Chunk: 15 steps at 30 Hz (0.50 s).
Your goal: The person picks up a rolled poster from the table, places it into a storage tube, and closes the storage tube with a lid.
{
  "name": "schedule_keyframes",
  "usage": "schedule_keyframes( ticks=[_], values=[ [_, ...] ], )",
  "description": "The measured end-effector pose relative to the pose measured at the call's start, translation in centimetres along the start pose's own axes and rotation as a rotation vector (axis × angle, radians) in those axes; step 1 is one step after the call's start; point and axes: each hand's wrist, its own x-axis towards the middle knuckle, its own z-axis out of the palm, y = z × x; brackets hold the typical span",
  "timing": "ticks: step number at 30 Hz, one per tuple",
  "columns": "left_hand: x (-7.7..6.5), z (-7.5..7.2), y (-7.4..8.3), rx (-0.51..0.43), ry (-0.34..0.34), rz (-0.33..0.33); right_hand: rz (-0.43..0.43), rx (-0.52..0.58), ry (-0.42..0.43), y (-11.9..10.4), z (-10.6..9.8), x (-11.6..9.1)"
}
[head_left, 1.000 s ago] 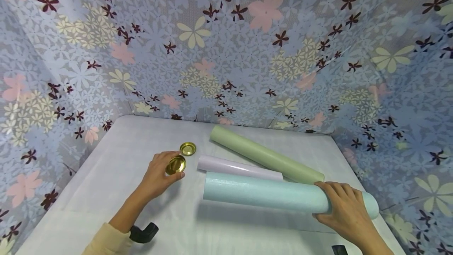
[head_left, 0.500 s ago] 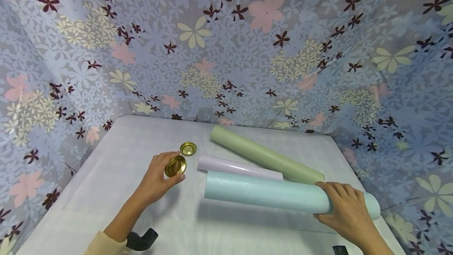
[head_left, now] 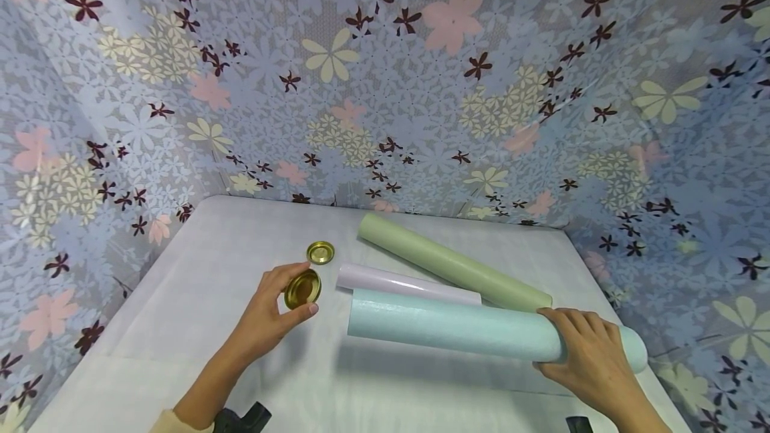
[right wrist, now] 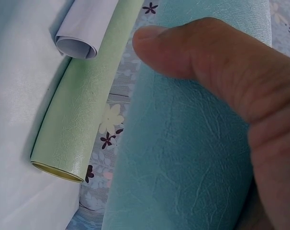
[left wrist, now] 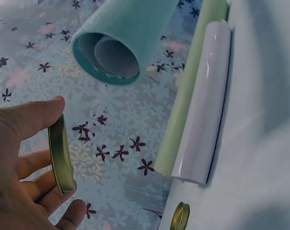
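My left hand [head_left: 265,309] pinches a round gold metal cap [head_left: 303,289] by its edge between thumb and fingers, its hollow side facing the tube. In the left wrist view the cap [left wrist: 61,155] shows edge-on. My right hand [head_left: 586,356] grips a light blue cardboard tube [head_left: 451,326] near its right end, holding it above the table. The tube's left end is open toward the left hand, and a pale round shape [left wrist: 117,56] shows inside. A second gold cap [head_left: 321,252] lies flat on the table beyond the left hand.
Behind the blue tube lie a rolled white sheet [head_left: 409,284] and a green tube [head_left: 451,259], which has an open end [right wrist: 59,172]. The white-covered table [head_left: 240,226] meets a flowered cloth [head_left: 385,119] at the back and sides. Black wrist mounts [head_left: 246,416] sit at the lower edge.
The left hand has shifted slightly right and toward the person, and the pinched cap has tipped more upright. The right hand and blue tube stay almost still.
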Motion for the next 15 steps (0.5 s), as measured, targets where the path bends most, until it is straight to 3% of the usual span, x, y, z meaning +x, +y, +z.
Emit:
schedule_keyframes(
  ticks=[4,15],
  values=[
    [-0.4,0.1,0.4,-0.054,-0.014,-0.007,-0.003,-0.001,0.010,0.0,0.0,-0.1],
    [-1.4,0.7,1.0,-0.139,-0.025,0.059,-0.004,0.009,0.020,-0.1,-0.2,-0.1]
  ],
)
